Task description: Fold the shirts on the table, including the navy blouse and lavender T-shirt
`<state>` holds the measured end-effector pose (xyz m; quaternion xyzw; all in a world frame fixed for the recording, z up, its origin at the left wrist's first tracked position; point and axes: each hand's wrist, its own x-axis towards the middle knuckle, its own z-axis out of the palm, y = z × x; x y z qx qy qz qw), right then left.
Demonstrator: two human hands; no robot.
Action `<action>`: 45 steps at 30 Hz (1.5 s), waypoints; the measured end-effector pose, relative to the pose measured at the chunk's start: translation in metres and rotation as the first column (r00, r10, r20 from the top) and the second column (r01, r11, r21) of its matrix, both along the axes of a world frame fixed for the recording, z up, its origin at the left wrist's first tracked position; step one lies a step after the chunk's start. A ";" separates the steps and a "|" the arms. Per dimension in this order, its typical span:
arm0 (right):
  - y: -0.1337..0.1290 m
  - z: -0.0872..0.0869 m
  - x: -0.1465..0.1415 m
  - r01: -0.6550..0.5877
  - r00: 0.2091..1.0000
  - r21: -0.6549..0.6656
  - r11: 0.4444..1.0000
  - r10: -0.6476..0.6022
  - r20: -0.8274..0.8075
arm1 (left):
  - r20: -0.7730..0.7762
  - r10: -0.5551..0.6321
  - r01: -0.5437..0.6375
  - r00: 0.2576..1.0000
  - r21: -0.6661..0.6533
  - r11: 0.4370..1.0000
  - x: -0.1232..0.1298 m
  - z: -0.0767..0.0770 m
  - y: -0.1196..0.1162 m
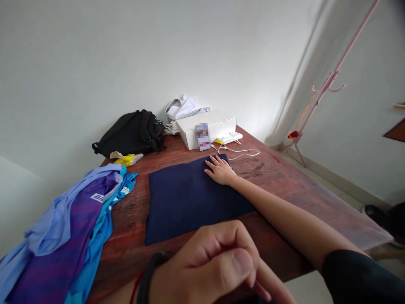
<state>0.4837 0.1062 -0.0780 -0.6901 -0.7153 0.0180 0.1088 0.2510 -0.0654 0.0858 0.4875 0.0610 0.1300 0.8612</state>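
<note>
A folded navy blue cloth (186,194) lies flat on the reddish wooden table (126,232). On its far right corner rests my right hand (220,170), palm down with the fingers spread. My left hand (215,261) is close to the camera, in front of the cloth's near edge, with its fingers curled and the thumb across them. A dark band and a red string circle the left wrist. Whether anything sits inside the curled fingers is hidden.
Blue and purple clothes (72,228) are piled on the left. Along the wall stand a black backpack (129,133), a white box (211,126) and a white power strip (229,137) with a cable. A pink coat rack (322,90) stands at right.
</note>
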 end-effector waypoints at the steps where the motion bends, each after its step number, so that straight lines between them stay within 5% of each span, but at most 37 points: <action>1: 0.000 0.000 0.000 0.000 1.000 0.003 1.000 0.000 -0.001 | -0.012 0.012 -0.011 1.000 0.036 0.999 0.006 -0.004 0.005; 10: -0.001 0.000 -0.001 0.003 1.000 0.028 1.000 -0.003 -0.005 | -0.070 0.188 -0.165 0.980 0.251 0.954 0.017 -0.033 0.052; 22: -0.002 0.002 -0.001 0.004 1.000 0.016 1.000 -0.004 -0.009 | -0.101 0.194 -0.131 0.976 0.444 0.887 0.014 -0.023 0.044; 29: -0.001 -0.001 0.000 -0.001 1.000 0.026 1.000 0.001 -0.004 | -0.129 0.235 -0.098 0.963 0.647 0.756 0.011 -0.015 0.043; 45: 0.001 -0.004 0.002 -0.001 1.000 0.022 1.000 0.001 0.005 | -0.199 0.328 -0.101 0.924 0.697 0.710 0.015 -0.022 0.040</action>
